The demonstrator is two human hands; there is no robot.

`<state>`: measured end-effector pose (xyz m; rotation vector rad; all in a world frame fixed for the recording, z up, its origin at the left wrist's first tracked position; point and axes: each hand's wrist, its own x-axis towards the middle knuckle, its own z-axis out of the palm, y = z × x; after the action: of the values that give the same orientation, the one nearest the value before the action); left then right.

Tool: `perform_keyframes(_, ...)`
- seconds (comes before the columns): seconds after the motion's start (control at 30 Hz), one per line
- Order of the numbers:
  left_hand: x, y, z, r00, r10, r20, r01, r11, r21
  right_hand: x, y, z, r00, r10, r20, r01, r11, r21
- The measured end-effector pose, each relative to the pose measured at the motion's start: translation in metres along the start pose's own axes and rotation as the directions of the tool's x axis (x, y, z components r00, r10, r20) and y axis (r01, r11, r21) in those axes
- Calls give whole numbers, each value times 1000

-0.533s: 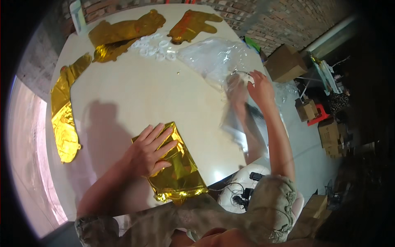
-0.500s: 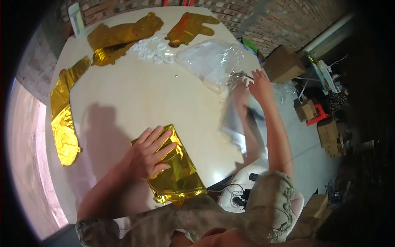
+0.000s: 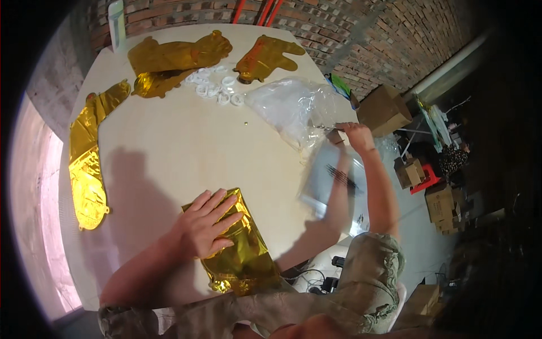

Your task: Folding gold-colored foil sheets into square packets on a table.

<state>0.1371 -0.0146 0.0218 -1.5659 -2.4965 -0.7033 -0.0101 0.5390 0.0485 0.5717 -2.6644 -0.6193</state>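
Note:
My left hand point(image 3: 206, 225) lies flat with fingers spread on a folded gold foil balloon point(image 3: 244, 257) at the table's near edge. At the table's right side, my right hand point(image 3: 359, 137) has its fingers pinched together beside a clear plastic bag point(image 3: 291, 107). Something thin and dark shows at its fingertips, too small to make out. Just below that hand lies a clear, shiny plastic sleeve point(image 3: 320, 183) with thin dark sticks point(image 3: 342, 175) on it.
More flat gold foil balloons lie along the table's left point(image 3: 87, 164) and far edges point(image 3: 180, 53), one at the far right point(image 3: 268, 58). White ribbon rolls point(image 3: 217, 87) cluster near them. A white-green bottle point(image 3: 117, 25) stands far left. Cardboard boxes point(image 3: 385, 108) sit beyond the right edge.
My right hand has come slightly nearer and turned more sideways, still close to the clear bag. The left hand stays flat on the folded balloon. The whole view has tilted up a little.

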Motion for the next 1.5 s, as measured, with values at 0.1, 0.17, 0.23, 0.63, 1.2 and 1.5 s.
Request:
perform_keyframes(0.1, -1, 1, 2, 1000, 9, -28, -9, 1000, 20, 3, 1, -6, 971, 90, 220, -76, 995, -68)
perform_keyframes(0.17, -1, 1, 2, 1000, 20, -23, -19, 999, 46, -7, 0, -9, 972, 88, 219, -96, 995, 24)
perform_keyframes(0.23, -1, 1, 3, 1000, 21, -10, -20, 998, 62, -16, -2, -9, 973, 88, 213, -115, 987, 116)
perform_keyframes(0.63, -11, -8, 7, 994, -20, 106, 4, 988, 154, -49, -21, -149, 762, 324, -560, -471, 872, -136)
perform_keyframes(1.2, -17, -56, -53, 495, -839, -228, 453, 473, -756, -38, -327, -197, 893, -288, -345, 387, 883, 265)
perform_keyframes(1.5, -31, 0, 2, 979, -191, 68, 188, 981, 51, -46, -330, -201, 918, -326, -227, 395, 807, 438)
